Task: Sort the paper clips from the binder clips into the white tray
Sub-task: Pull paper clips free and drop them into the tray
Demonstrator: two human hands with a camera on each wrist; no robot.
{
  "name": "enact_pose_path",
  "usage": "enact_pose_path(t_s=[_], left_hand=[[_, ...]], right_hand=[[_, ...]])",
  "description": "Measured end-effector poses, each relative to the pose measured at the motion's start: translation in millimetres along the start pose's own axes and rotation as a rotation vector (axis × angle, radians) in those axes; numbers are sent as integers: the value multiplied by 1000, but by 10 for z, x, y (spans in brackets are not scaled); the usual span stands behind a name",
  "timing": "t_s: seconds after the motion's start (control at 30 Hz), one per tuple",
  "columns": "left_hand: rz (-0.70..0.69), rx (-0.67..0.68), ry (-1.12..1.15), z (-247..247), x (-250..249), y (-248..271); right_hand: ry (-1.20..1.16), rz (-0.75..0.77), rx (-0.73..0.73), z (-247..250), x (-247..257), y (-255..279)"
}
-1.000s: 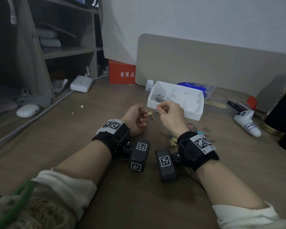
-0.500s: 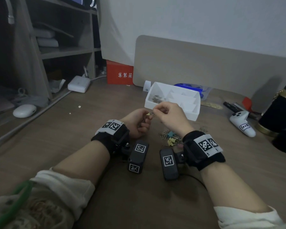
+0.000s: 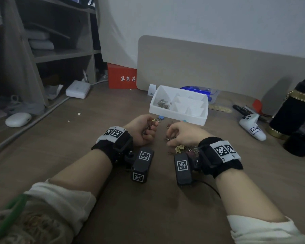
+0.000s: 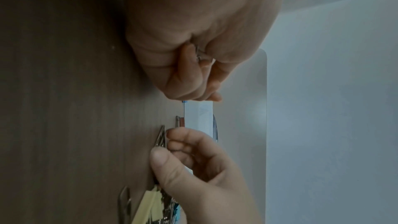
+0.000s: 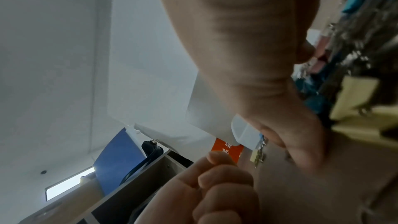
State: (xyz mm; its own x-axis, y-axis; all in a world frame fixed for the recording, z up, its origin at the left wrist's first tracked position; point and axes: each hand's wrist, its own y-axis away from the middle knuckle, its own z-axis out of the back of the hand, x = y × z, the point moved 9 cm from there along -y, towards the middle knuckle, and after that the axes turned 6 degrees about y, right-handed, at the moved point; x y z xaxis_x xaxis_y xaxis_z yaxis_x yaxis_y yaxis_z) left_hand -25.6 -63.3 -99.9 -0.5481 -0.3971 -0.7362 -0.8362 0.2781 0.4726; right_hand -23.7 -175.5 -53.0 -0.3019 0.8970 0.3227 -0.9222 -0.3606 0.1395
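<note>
Since the earlier frame the right hand (image 3: 183, 136) has dropped from tray height onto the mixed clip pile (image 3: 181, 148), fingers curled, pinching loose paper clips (image 4: 160, 137). Left hand (image 3: 141, 131) stays fisted around gathered clips. White tray (image 3: 176, 118) sits at 12 o'clock, paper clips in its leftmost compartment. Step: gathering; next, a clean lift and drop into that compartment

Dim, cool, even light throughout. The head view bows strongly at its edges, and the shelving (image 3: 48, 50) at 10 o'clock sinks into shadow. The right wrist view is soft, the clip pile (image 5: 355, 77) at 2 o'clock smeared; a bright ceiling light (image 5: 69, 185) glows at 7 o'clock. The left wrist view darkens toward 9 o'clock.
</note>
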Motion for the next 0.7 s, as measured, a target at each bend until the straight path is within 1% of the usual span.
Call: enact_pose_path(t_s=[0.1, 0.2, 0.37, 0.6, 0.7], left_hand=[[-3, -7, 1, 4, -2, 3], [-9, -11, -6, 1, -8, 10], [-18, -18, -7, 3, -19, 22], [-19, -16, -4, 8, -22, 25], [-20, -17, -2, 9, -21, 27]], right_hand=[[-49, 23, -42, -12, 16, -48], [-49, 41, -69, -16, 47, -68], [9, 58, -94, -16, 89, -82], [138, 65, -68, -54, 124, -109], [148, 69, -81, -47, 126, -110]])
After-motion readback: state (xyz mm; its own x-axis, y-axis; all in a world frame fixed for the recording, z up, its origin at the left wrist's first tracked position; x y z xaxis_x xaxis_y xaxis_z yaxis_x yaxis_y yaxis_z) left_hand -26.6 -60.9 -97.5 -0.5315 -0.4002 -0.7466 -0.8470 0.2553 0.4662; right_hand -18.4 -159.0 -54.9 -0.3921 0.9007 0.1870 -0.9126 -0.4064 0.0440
